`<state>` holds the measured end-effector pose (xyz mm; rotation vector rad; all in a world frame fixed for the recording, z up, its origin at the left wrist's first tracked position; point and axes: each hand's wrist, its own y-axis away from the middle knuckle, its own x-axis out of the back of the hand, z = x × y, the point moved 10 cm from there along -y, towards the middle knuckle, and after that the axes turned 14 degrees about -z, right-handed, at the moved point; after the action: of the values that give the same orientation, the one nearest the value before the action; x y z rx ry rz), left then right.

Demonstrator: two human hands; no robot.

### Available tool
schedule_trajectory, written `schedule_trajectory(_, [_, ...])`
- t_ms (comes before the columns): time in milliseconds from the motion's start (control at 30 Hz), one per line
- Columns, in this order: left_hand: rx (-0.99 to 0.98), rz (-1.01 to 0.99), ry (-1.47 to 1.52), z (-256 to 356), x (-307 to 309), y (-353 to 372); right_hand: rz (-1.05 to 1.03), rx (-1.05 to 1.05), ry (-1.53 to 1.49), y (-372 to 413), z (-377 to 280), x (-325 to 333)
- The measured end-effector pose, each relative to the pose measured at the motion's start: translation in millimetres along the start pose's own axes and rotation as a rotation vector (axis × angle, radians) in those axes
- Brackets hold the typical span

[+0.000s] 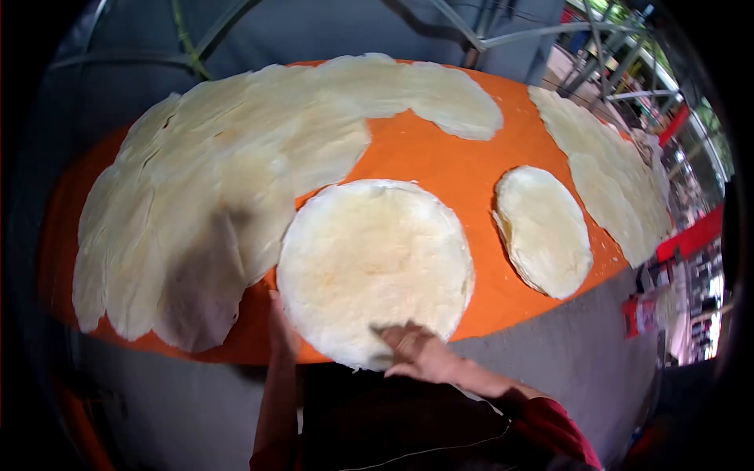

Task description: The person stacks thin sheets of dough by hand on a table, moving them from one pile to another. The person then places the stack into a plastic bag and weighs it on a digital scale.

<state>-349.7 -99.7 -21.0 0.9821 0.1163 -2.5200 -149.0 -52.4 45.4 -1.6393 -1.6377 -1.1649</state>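
A round stack of thin, pale flatbread sheets (pixel 375 259) lies in front of me on an orange cloth (pixel 463 169), close to the near table edge. My right hand (pixel 422 352) rests on the front of the stack's top sheet, fingers stretched out and thumb apart by the rim. At the stack's left edge, my left hand (pixel 283 326) stands on its side with fingers extended along the rim, nothing visibly gripped. Part of that hand is hard to see against the edge.
Overlapping flatbread sheets (pixel 204 157) cover the left and far side of the table. A smaller stack (pixel 546 231) sits to the right, and more overlapping sheets (pixel 605 173) lie beyond it. Metal bars (pixel 542 35) run behind the table.
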Motion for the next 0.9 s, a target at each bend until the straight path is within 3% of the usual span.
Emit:
schedule_trajectory(33, [-0.001,0.005,-0.111,1,9,-4,0.050,-0.083,-0.253,7,23,33])
schedule_trajectory(100, [-0.018,0.015,-0.341,-8,33,-9,0.491,-0.342,-0.111,53,93,76])
schedule_trajectory(167, [0.003,0.180,-0.799,-8,40,-11,0.918,-0.599,-0.469,95,194,61])
schedule_trajectory(233, [0.056,0.438,-1.337,-3,26,-7,0.945,-0.652,-0.636,97,230,39])
schedule_trajectory(367, [0.172,0.433,-1.445,5,3,-17,0.868,-0.775,-0.646,90,235,50])
schedule_trajectory(467, [0.055,0.273,-0.703,-6,31,-15,0.873,-0.796,-0.646,90,265,33])
schedule_trajectory(567, [0.098,0.203,-0.403,-31,46,-2,0.809,-0.835,-0.845,85,244,14])
schedule_trajectory(700, [0.037,0.340,-0.819,-31,40,-2,0.827,-0.931,-0.655,81,231,18])
schedule_trajectory(767, [0.082,0.305,-1.052,-28,37,-16,0.853,-0.865,-0.748,75,240,11])
schedule_trajectory(800, [0.078,0.266,-0.923,-27,29,-15,0.893,-0.846,-0.786,81,243,14])
schedule_trajectory(833, [0.021,0.269,-0.792,-23,24,-12,0.877,-0.778,-1.083,82,249,2])
schedule_trajectory(900, [-0.022,0.037,-0.379,-32,17,-17,0.825,-0.551,-1.669,70,241,-16])
